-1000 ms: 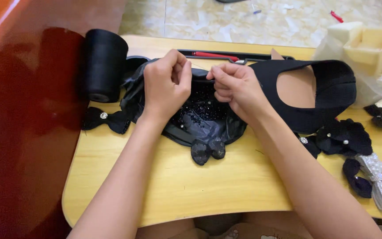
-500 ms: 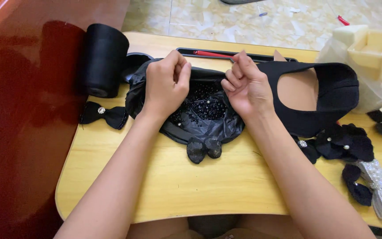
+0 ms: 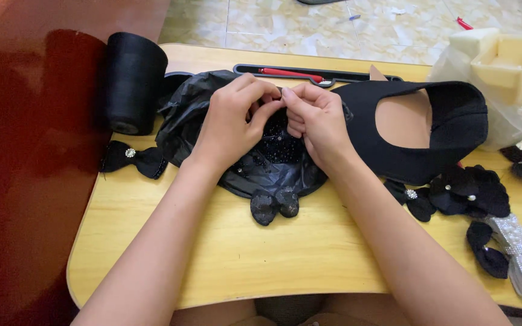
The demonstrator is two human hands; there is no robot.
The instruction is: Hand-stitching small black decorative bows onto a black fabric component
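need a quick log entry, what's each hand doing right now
Left hand: fingers pinched shut at the black plastic bag of beads.
Right hand: pinched shut beside it; what it grips cannot be told.

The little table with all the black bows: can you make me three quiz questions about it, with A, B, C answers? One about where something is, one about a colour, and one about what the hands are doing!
1. Where is the big black spool of thread?
A. At the table's far left corner
B. Inside the cream tray
C. Under the shoe upper

2. What colour is the slim tool lying in the black groove at the table's far edge?
A. Green
B. Red
C. Yellow

3. What are the left hand and right hand doing?
A. Lying flat on the bare wood
B. Lifting the spool
C. Meeting with pinched fingers over the black plastic bag of beads

Answers: 1 A, it lies beside the dark red surface at that corner. 2 B, it shows bright red. 3 C, both hands' fingertips come together above the bag.
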